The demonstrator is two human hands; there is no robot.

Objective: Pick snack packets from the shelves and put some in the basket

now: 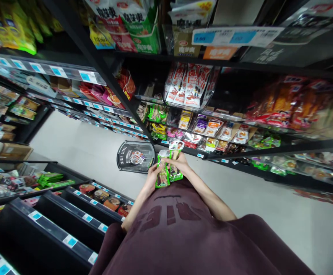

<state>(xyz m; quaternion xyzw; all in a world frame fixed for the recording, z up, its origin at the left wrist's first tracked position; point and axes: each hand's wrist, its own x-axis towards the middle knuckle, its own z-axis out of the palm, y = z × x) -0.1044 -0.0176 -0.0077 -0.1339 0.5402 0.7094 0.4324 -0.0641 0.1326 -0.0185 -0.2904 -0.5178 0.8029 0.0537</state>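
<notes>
Green rectangular plastic packets [163, 178], pinched by left hand [152, 173] and right hand [181, 163], may drop below the hands if grip slackens.

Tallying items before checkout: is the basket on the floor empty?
Not empty: small packets lie inside the gray basket, visible through its open top.

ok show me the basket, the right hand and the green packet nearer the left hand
Basket [123, 156]: head view, on its slotted wall.
Right hand [180, 163]: head view, middle of the hand.
Green packet [163, 178]: head view, on its lower part.
</notes>
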